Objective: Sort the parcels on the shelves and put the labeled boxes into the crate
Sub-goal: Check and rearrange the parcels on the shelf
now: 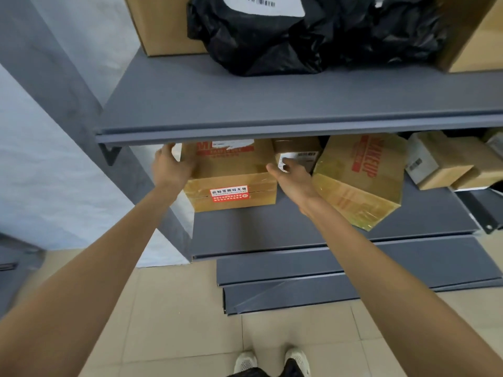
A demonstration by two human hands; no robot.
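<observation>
Mid-frame, left hand (171, 165) and right hand (292, 176) clasp the box (234, 186) by its sides on the lower shelf (272, 231). Next, probably: draw it out level, clear of the tilted box (359, 183).

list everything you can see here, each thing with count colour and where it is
shelves: two, grey, one above the other
black bag: one, black with white label, upper shelf middle
large boxes: two, brown, upper shelf, either side of the bag
taped box: one, brown with red sticker, lower shelf left
small labelled box: one, brown, behind the taped box's right corner
tilted box: one, brown with red print, lower shelf middle
small boxes: at least two, brown, lower shelf right
loose panels: two, grey, on the floor
floor: beige tiles
shoes: two, pale, bottom edge
left hand: grips the taped box's left side
right hand: grips its right side
</observation>
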